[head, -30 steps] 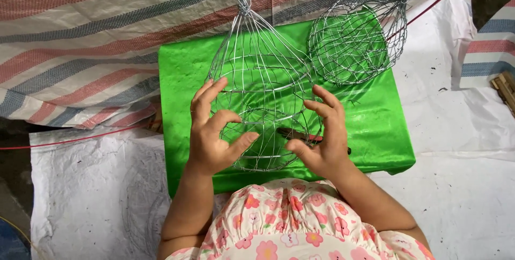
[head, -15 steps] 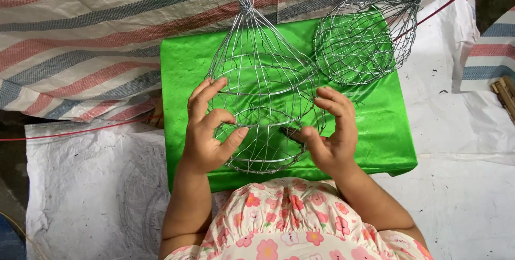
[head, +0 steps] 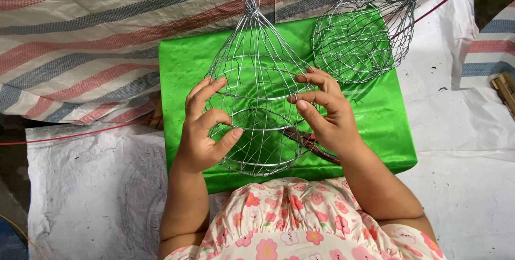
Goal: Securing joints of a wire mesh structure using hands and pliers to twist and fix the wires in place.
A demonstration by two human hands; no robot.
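A teardrop-shaped wire basket frame (head: 257,94) of thin silver wire lies on a bright green cloth-covered block (head: 375,126), its twisted top pointing away from me. My left hand (head: 206,131) grips the frame's left side, thumb pressed on a lower ring. My right hand (head: 324,112) pinches wires on the frame's right side with its fingertips. Under my right palm lies a dark tool with reddish handles (head: 314,145), mostly hidden.
A second, rounder wire basket (head: 357,40) lies on the block's far right corner. A striped woven tarp (head: 107,35) covers the ground at the back and left, white sacking (head: 86,185) lies in front, and a red cord (head: 70,134) crosses it.
My right hand has slid up the frame's right side and its fingers have closed on the wires. My left hand keeps its hold with only small finger shifts.
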